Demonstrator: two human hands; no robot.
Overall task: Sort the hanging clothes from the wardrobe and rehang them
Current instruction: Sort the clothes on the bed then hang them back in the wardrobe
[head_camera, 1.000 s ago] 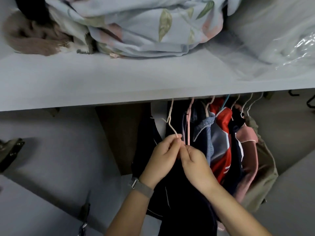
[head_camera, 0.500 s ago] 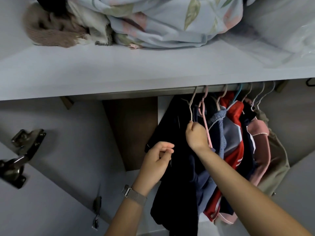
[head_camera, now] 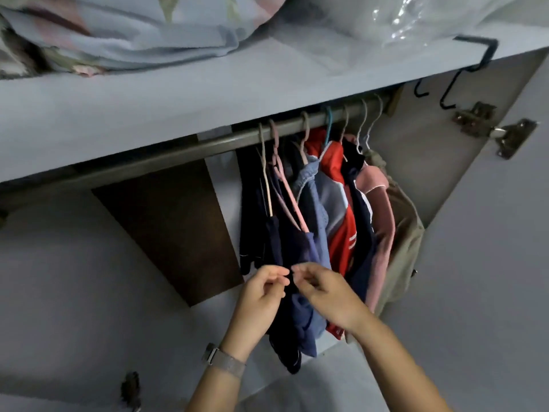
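Observation:
Several garments hang on wire hangers from a grey rail under the wardrobe shelf. At the left of the row hangs a dark navy garment on a pale hanger beside a pink hanger. To its right come a blue denim piece, a red and grey top, a pink garment and a khaki one. My left hand and my right hand meet low on the navy garment, fingertips of both pinching its dark fabric.
The white shelf above carries folded floral bedding and a clear plastic bag. A black hook clips over the shelf edge at right. The open door at right bears a metal hinge. A brown back panel shows left of the clothes.
My right hand has let go of the hanger near the rail and dropped down to meet my left hand on the lower part of the navy garment. The view has shifted left.

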